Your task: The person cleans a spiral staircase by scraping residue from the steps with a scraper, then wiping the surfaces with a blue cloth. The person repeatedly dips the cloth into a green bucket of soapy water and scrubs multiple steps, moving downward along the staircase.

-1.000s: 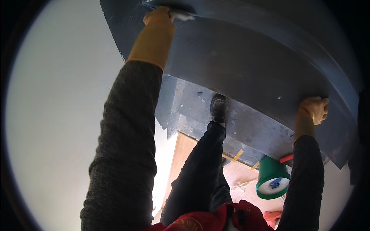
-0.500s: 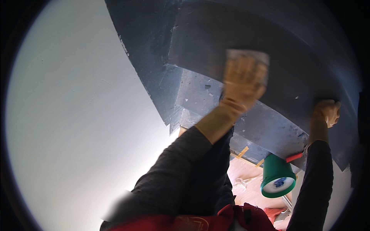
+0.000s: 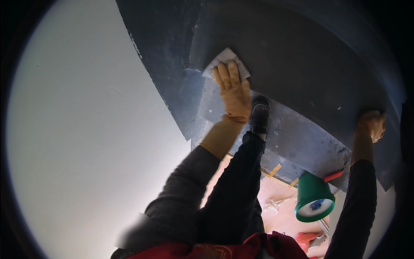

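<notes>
My left hand (image 3: pixel 235 97), in a tan rubber glove, presses a white square pad (image 3: pixel 227 64) against the dark grey stair tread (image 3: pixel 297 60). Its fingers lie over the pad, near the tread's left end and front edge. On the right, my right hand (image 3: pixel 371 125), gloved the same way, is closed in a fist at the tread's far right part. Whatever it may hold is hidden by the fingers.
My dark shoe (image 3: pixel 260 114) stands on the lower step (image 3: pixel 293 125). A green bucket (image 3: pixel 313 192), with something white and blue inside, sits below, beside a red bar-shaped thing (image 3: pixel 333 176). A white wall (image 3: pixel 86 129) fills the left. Yellow tape strips (image 3: pixel 274 170) mark a lower edge.
My left hand has slid the white pad leftward along the tread, uncovering my shoe. My right hand has shifted only slightly to the right.
</notes>
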A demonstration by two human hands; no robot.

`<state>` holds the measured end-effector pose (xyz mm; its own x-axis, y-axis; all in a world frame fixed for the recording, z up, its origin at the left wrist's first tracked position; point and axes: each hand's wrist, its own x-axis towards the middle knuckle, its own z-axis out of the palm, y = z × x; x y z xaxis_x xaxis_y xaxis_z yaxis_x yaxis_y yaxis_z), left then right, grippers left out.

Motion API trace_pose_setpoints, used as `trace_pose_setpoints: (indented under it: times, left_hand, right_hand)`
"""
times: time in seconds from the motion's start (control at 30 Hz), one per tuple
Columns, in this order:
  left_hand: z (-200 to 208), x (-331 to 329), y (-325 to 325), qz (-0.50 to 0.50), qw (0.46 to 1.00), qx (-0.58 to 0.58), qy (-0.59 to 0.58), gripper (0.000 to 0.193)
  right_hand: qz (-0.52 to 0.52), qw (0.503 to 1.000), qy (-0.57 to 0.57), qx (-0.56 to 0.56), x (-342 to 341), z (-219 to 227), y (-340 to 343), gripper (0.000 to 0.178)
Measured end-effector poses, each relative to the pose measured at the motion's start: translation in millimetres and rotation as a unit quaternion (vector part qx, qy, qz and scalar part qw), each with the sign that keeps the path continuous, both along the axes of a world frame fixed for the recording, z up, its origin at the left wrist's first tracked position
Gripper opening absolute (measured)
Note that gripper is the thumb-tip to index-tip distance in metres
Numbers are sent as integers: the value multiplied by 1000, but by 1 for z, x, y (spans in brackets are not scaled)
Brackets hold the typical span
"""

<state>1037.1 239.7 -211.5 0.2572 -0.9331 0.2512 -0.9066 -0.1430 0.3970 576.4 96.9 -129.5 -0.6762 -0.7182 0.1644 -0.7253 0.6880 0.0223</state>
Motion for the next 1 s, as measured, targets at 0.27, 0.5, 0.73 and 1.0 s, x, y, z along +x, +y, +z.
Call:
trace_pose_setpoints:
  times: [0.27, 0.5, 0.73, 1.0]
  left_hand:
    - [49, -14, -24, 170, 888, -133, 407, 67]
    - [58, -12, -45, 229, 910, -96, 331, 58]
    - [69, -24, -51, 336, 787, -70, 513, 72]
    - [81, -12, -40, 261, 921, 160, 241, 74]
  right_hand:
    - [-54, 996, -75, -4, -11, -4, -4, 54]
    - [-12, 1000, -13, 1, -30, -20, -3, 55]
    - [-12, 997, -28, 74, -46, -25, -8, 49]
    - [-30, 999, -35, 29, -14, -2, -6, 47]
